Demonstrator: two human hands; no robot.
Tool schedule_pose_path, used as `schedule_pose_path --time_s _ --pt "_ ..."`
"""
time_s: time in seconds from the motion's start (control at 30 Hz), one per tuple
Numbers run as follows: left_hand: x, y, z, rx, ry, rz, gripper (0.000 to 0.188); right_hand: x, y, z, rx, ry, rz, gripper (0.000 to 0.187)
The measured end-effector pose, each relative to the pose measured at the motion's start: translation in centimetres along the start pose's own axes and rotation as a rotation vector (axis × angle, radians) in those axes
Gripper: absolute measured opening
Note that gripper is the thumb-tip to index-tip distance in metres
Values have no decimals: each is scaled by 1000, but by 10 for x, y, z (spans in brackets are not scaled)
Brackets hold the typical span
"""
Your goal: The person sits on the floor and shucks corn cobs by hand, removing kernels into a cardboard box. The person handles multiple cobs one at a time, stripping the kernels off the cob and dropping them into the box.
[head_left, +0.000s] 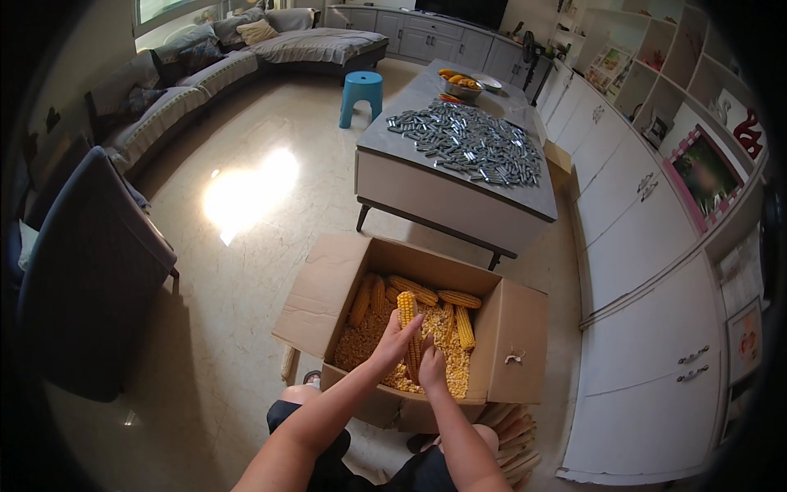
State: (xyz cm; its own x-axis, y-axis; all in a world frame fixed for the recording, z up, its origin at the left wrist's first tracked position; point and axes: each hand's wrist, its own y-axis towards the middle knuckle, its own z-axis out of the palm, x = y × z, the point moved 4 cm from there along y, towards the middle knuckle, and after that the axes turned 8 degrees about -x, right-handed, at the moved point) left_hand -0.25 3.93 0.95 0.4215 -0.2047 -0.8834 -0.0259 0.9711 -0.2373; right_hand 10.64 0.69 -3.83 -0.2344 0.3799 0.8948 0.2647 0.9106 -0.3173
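An ear of corn stands tilted over the open cardboard box, gripped by my left hand. My right hand is curled against the lower part of the same ear, thumb up along its side; its fingertips are partly hidden. Strips of kernels look gone from the ear's side. Inside the box lies a thick layer of loose yellow kernels. Several whole ears rest on the kernels along the far and side walls.
Stripped cobs lie on the floor by the box's near right corner. Beyond the box, a low table bears many small grey cylinders and a metal bowl. A blue stool, grey chair and white cabinets stand around.
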Motion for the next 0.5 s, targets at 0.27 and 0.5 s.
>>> schedule_pose_path --time_s 0.27,0.5 --pt "2 1 -1 -12 8 -10 27 18 -6 2 -45 9 -148 59" --pt "10 3 -3 -32 0 18 27 -33 26 2 134 -24 127 62"
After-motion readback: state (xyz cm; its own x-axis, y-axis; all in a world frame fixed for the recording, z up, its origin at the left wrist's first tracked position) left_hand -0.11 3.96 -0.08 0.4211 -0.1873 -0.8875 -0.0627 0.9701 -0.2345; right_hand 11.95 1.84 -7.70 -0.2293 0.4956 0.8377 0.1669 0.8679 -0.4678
